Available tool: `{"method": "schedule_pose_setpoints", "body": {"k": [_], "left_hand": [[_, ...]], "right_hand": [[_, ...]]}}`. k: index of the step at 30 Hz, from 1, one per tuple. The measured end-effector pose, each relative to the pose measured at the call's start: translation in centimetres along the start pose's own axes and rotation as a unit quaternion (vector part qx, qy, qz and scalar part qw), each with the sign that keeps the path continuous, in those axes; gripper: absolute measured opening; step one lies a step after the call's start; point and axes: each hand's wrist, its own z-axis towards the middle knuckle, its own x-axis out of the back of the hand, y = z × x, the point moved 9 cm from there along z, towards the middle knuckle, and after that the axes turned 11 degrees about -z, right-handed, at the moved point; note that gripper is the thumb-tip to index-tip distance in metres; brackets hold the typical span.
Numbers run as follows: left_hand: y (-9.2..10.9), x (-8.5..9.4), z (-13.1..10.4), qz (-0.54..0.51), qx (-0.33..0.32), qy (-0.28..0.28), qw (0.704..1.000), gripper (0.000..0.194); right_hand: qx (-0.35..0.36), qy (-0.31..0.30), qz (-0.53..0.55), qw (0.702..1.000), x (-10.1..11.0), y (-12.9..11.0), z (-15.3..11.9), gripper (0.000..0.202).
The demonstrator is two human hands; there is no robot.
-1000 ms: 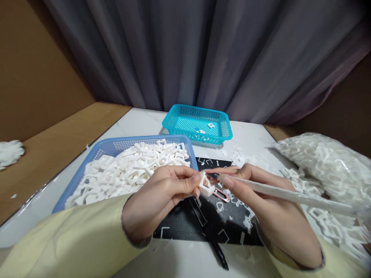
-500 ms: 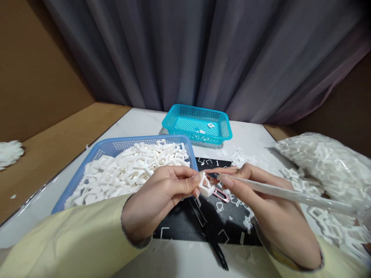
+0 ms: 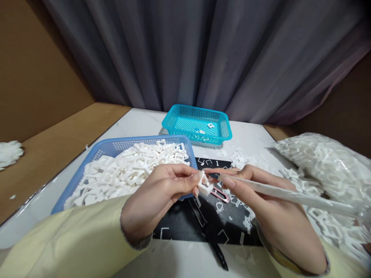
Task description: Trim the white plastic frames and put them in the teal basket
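White frame (image 3: 205, 188) pinched by left hand (image 3: 158, 195), likely for steadiness | pale-handled tool (image 3: 268, 188) clamped in right hand (image 3: 279, 216), probably for control

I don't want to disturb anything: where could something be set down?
Bare tabletop shows between the blue basket and the curtain, and right of the turquoise basket. Crowded: the black mat, with its scraps, and around the bag.

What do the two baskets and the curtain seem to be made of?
Blue basket and turquoise basket: probably molded plastic, smooth with a slight sheen; perforated walls suggest it. Curtain: fabric, fairly matte, hanging in soft folds; fiber unclear.
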Motion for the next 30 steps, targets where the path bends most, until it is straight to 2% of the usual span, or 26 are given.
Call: {"method": "schedule_pose_setpoints", "body": {"k": [6, 12, 24, 30], "left_hand": [[0.5, 0.0, 0.1, 0.040, -0.028, 0.002, 0.999, 0.004], [1.0, 0.4, 0.1, 0.096, -0.064, 0.023, 0.993, 0.008], [1.6, 0.1, -0.1, 0.104, -0.091, 0.013, 0.990, 0.010], [1.7, 0.1, -0.1, 0.109, -0.094, 0.012, 0.990, 0.010]], "right_hand": [[0.011, -0.007, -0.011, 1.000, -0.2, -0.4, 0.0, 0.017], [0.032, 0.001, -0.020, 0.999, -0.2, -1.0, -0.2, 0.014], [0.053, 0.001, -0.032, 0.998, -0.4, -1.7, -0.5, 0.012], [0.048, 0.030, -0.031, 0.998, -0.1, -1.5, -0.6, 0.015]]}}
